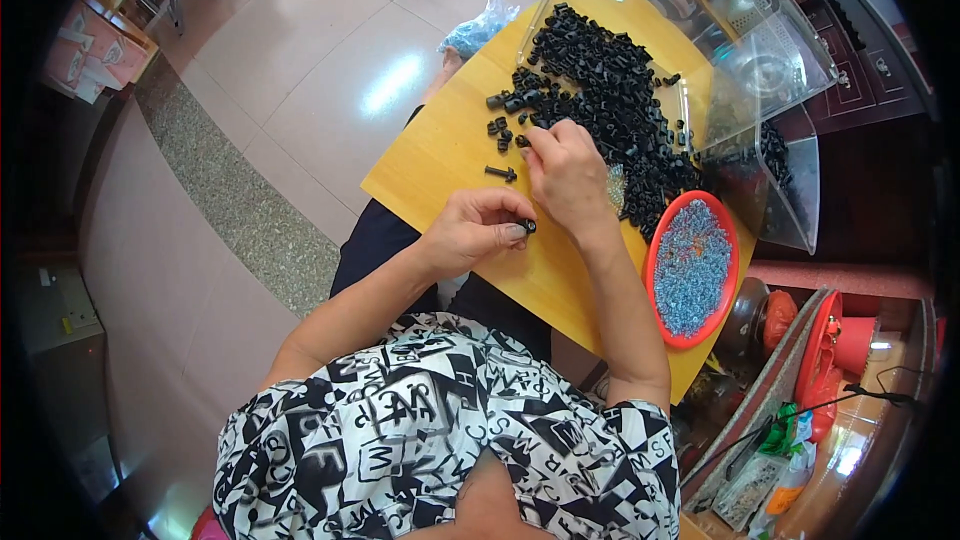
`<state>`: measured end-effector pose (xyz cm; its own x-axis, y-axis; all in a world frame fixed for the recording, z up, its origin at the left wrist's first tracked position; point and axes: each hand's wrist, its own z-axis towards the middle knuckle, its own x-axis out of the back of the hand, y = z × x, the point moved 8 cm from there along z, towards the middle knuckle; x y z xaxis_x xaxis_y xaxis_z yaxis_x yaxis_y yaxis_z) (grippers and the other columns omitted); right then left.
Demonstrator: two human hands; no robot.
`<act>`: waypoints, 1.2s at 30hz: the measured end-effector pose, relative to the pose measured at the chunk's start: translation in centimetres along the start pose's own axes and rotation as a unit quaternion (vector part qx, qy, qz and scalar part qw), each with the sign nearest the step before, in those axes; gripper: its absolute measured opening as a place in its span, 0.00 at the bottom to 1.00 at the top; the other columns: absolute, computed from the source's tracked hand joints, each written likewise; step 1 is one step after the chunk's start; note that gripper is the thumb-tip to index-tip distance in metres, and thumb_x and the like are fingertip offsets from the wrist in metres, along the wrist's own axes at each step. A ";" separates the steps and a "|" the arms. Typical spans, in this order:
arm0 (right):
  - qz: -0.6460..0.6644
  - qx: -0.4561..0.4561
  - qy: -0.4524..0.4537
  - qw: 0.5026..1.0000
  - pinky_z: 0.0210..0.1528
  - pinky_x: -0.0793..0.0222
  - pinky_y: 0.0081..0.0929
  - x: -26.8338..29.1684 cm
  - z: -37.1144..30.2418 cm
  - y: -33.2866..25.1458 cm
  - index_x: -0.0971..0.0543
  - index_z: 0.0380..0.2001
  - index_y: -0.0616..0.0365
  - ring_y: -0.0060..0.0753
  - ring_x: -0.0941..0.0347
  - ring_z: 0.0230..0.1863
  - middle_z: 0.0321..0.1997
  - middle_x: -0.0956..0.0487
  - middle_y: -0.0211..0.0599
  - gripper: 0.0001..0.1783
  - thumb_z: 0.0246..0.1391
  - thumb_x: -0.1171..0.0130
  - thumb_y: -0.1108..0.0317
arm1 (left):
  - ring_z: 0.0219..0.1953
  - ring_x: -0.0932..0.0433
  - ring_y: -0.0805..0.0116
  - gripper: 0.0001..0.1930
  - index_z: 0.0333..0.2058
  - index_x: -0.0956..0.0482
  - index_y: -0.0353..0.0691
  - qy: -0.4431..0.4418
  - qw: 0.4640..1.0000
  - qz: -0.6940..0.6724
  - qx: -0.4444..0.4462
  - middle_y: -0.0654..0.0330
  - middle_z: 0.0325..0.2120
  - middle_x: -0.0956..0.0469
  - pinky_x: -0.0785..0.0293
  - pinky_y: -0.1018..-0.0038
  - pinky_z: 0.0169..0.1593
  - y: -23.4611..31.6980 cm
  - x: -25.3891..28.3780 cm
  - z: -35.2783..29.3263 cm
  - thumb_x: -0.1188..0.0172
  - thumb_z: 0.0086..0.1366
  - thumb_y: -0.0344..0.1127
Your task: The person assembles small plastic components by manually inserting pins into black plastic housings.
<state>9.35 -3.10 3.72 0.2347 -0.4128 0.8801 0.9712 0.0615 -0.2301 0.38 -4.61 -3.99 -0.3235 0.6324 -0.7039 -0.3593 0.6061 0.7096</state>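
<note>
At the near edge of the yellow table [425,170], left hand [465,230]: grip closed, thumb and forefinger pinching a small black part [530,226].
Black pin [498,174]: lying on the table, just beyond the left hand.
Right hand [570,175]: fingertips drawn together at a black piece [522,141]; whether gripped, cannot tell.
Black heap [615,80]: spread beyond the right hand.
Red tray [735,285]: holding small bluish pieces [690,270].

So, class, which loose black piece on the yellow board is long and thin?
The rod, lying alone beyond the left hand; other loose pieces are stubby.
</note>
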 end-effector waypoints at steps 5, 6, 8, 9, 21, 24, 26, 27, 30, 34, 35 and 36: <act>-0.069 0.001 -0.039 0.997 0.32 0.34 0.32 -2.4 0.4 0.5 0.26 0.26 0.58 0.41 0.33 0.32 0.25 0.32 0.39 0.06 0.39 0.43 0.74 | 0.31 0.29 0.77 0.07 0.36 0.29 0.34 -0.017 0.998 -0.058 -0.007 0.64 0.29 0.28 0.31 0.81 0.37 -0.3 -0.1 0.0 0.47 0.57 0.23; -0.066 0.011 -0.037 0.997 0.32 0.34 0.32 -2.4 0.4 0.3 0.26 0.25 0.58 0.41 0.33 0.32 0.26 0.32 0.39 0.06 0.38 0.44 0.75 | 0.31 0.29 0.77 0.07 0.36 0.29 0.34 -0.017 0.998 -0.059 -0.008 0.64 0.29 0.28 0.31 0.81 0.37 -0.4 0.0 0.0 0.47 0.57 0.23; -0.064 0.019 -0.037 0.997 0.32 0.34 0.32 -1.9 0.4 0.2 0.26 0.25 0.58 0.41 0.33 0.32 0.26 0.31 0.39 0.06 0.38 0.44 0.76 | 0.32 0.28 0.77 0.07 0.36 0.29 0.34 -0.018 0.998 -0.060 -0.008 0.63 0.28 0.28 0.31 0.82 0.37 -0.5 0.0 0.2 0.46 0.57 0.24; -0.021 0.021 -0.008 1.000 0.32 0.34 0.31 -0.6 0.4 0.0 0.25 0.26 0.59 0.42 0.33 0.31 0.26 0.31 0.40 0.06 0.38 0.45 0.77 | 0.32 0.28 0.77 0.07 0.36 0.29 0.34 -0.018 0.998 -0.062 -0.008 0.63 0.28 0.28 0.31 0.82 0.37 -0.4 0.0 0.1 0.46 0.57 0.24; 0.543 -0.304 0.017 0.782 0.27 0.34 0.13 1.8 -8.3 5.5 0.25 0.34 0.64 0.18 0.29 0.26 0.27 0.24 0.31 0.08 0.48 0.44 0.76 | 0.26 0.29 0.76 0.07 0.37 0.29 0.36 0.029 0.996 -0.053 0.062 0.62 0.27 0.27 0.31 0.82 0.31 -2.0 -1.3 1.9 0.46 0.58 0.25; 0.583 -0.308 0.026 0.752 0.28 0.35 0.12 1.1 -9.5 5.8 0.25 0.34 0.64 0.16 0.30 0.26 0.27 0.24 0.30 0.08 0.48 0.44 0.75 | 0.26 0.29 0.76 0.08 0.37 0.29 0.36 0.030 0.996 -0.040 0.071 0.62 0.27 0.27 0.32 0.82 0.31 -2.4 -1.4 1.8 0.46 0.58 0.25; 0.557 -0.312 -0.006 0.770 0.29 0.35 0.12 1.5 -9.3 4.8 0.25 0.34 0.65 0.15 0.31 0.26 0.28 0.25 0.28 0.08 0.47 0.44 0.76 | 0.27 0.29 0.77 0.07 0.37 0.29 0.35 0.034 0.997 -0.041 0.056 0.63 0.27 0.27 0.32 0.82 0.31 -2.4 -1.0 1.5 0.46 0.58 0.25; 0.569 -0.324 -0.018 0.756 0.29 0.36 0.11 1.8 -9.1 4.3 0.26 0.32 0.64 0.13 0.32 0.27 0.27 0.26 0.25 0.07 0.46 0.44 0.77 | 0.27 0.29 0.77 0.07 0.36 0.29 0.35 0.030 0.998 -0.047 0.036 0.63 0.27 0.27 0.33 0.82 0.31 -2.1 -1.1 1.6 0.46 0.58 0.25; 0.558 -0.292 -0.031 0.776 0.30 0.37 0.11 1.8 -9.2 4.0 0.27 0.29 0.63 0.12 0.33 0.27 0.26 0.27 0.24 0.05 0.46 0.44 0.78 | 0.27 0.30 0.77 0.07 0.36 0.28 0.35 0.037 0.998 -0.033 0.026 0.63 0.27 0.27 0.33 0.83 0.32 -2.1 -1.2 1.6 0.46 0.58 0.25; 0.557 -0.295 -0.034 0.776 0.30 0.38 0.10 2.0 -9.3 3.7 0.27 0.28 0.62 0.11 0.33 0.28 0.25 0.28 0.23 0.04 0.45 0.44 0.79 | 0.26 0.30 0.77 0.07 0.36 0.28 0.34 0.041 0.999 -0.005 0.021 0.63 0.26 0.27 0.33 0.83 0.32 -2.2 -1.3 1.6 0.46 0.58 0.25; 0.558 -0.294 -0.039 0.775 0.30 0.38 0.10 2.0 -9.3 3.4 0.27 0.28 0.62 0.11 0.33 0.28 0.25 0.28 0.23 0.04 0.45 0.45 0.79 | 0.27 0.30 0.78 0.07 0.36 0.28 0.34 0.042 0.999 0.003 0.017 0.63 0.26 0.28 0.33 0.83 0.32 -2.2 -1.3 1.6 0.46 0.57 0.25; 0.558 -0.293 -0.043 0.775 0.30 0.38 0.10 2.0 -9.2 3.3 0.27 0.28 0.62 0.11 0.33 0.28 0.25 0.28 0.23 0.04 0.45 0.45 0.79 | 0.27 0.30 0.78 0.07 0.36 0.28 0.34 0.042 0.999 0.012 0.014 0.64 0.26 0.28 0.32 0.83 0.32 -2.2 -1.3 1.6 0.46 0.57 0.24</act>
<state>12.60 -12.10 0.87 0.9416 -0.3364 0.0159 -0.0174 -0.0959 -0.9952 2.95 -6.00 -4.53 -0.4043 0.6046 -0.6864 -0.3266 0.6055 0.7257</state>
